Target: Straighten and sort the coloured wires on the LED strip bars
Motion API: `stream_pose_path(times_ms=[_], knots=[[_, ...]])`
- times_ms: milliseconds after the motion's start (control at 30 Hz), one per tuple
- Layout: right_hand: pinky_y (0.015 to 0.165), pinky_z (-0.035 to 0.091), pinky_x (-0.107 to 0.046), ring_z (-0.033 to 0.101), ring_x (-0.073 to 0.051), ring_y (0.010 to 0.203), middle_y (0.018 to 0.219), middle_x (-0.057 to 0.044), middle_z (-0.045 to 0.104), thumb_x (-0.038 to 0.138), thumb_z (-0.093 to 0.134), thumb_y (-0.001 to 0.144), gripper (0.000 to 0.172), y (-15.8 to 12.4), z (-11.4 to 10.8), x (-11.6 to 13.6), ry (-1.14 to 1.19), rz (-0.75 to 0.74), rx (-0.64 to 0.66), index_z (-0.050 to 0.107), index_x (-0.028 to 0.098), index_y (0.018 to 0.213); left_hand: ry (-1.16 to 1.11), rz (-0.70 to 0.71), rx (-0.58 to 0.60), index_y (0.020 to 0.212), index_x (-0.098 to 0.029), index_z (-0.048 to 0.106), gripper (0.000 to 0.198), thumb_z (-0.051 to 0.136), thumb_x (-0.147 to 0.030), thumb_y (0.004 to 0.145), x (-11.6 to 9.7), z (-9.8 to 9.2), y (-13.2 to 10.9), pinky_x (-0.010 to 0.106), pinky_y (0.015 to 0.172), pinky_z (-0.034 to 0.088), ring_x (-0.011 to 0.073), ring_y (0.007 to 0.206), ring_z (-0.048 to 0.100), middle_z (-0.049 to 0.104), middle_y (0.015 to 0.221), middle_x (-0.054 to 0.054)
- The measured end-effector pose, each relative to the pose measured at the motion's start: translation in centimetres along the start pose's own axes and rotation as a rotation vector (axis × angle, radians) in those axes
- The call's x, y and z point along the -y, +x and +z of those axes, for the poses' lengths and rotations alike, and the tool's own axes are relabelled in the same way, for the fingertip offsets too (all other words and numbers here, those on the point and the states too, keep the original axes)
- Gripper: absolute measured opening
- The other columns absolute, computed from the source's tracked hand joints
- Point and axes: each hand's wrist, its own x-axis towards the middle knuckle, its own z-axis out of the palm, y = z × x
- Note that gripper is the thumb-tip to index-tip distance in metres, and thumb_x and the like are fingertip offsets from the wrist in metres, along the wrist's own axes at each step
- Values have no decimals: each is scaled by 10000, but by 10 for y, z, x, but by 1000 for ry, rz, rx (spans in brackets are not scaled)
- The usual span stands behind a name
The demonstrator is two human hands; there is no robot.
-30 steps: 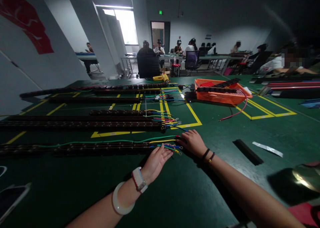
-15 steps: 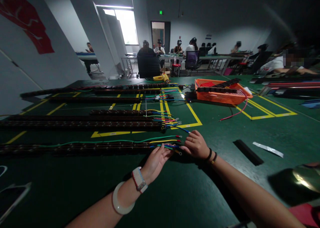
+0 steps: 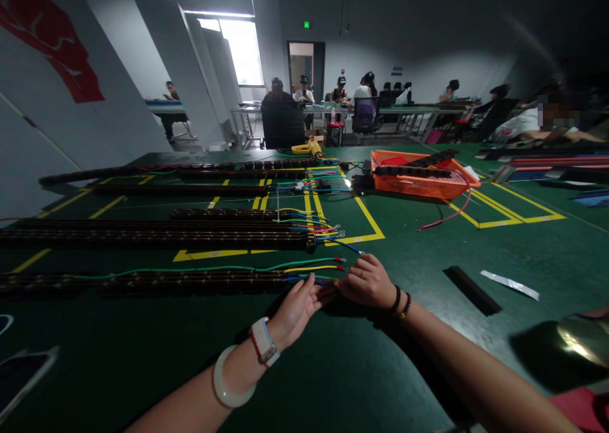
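Observation:
My left hand (image 3: 295,309) and my right hand (image 3: 365,283) meet at the right end of the nearest long dark strip (image 3: 143,283) on the green table. Both pinch the bundle of coloured wires (image 3: 320,270) that sticks out of that end: green, yellow, blue and red leads with small metal tips. The left fingers close round the wires from below, and the right fingers curl over the wire tips. A white watch and a pale bangle are on my left wrist, dark bead bracelets on the right.
More long dark strips (image 3: 157,235) with wire ends lie in rows behind, over yellow floor-tape marks. An orange basket (image 3: 421,176) stands at the back right. A black bar (image 3: 471,288) and a silvery strip (image 3: 509,283) lie to the right. Other people sit at far tables.
My right hand slid from lying flat by the wire tips to curling over them, meeting my left hand. The wire ends are now gathered between both hands.

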Motion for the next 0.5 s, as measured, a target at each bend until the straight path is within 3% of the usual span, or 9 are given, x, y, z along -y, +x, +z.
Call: stream_pose_path(times_ms=[100, 200, 367, 500], knots=[[706, 285, -297, 409, -126, 605, 563, 13, 547, 291, 553, 870, 275, 3, 3, 0, 23, 210, 22, 527, 182, 619, 36, -14, -42, 851, -142, 546, 151, 528, -291, 872, 2, 0, -1, 399, 871, 477, 201, 849, 666, 696, 839, 93], [704, 272, -294, 433, -129, 620, 595, 5, 576, 304, 534, 883, 264, 5, 7, -3, 66, 310, 115, 554, 177, 653, 49, -5, -59, 808, -151, 522, 146, 526, -283, 871, 4, -1, -2, 398, 838, 489, 199, 794, 669, 689, 774, 74], [736, 263, -301, 489, -135, 665, 622, 1, 594, 337, 542, 885, 310, 1, 12, -8, 97, 249, 289, 554, 180, 618, 41, 3, -56, 805, -153, 518, 147, 516, -283, 874, 4, -1, -2, 397, 827, 492, 194, 776, 665, 683, 761, 67], [761, 272, -313, 498, -143, 687, 646, 5, 611, 355, 540, 890, 311, -1, 16, -7, 97, 218, 353, 560, 187, 630, 45, -9, -68, 803, -152, 520, 149, 524, -286, 870, 2, 1, -3, 384, 815, 494, 190, 772, 661, 681, 762, 71]])
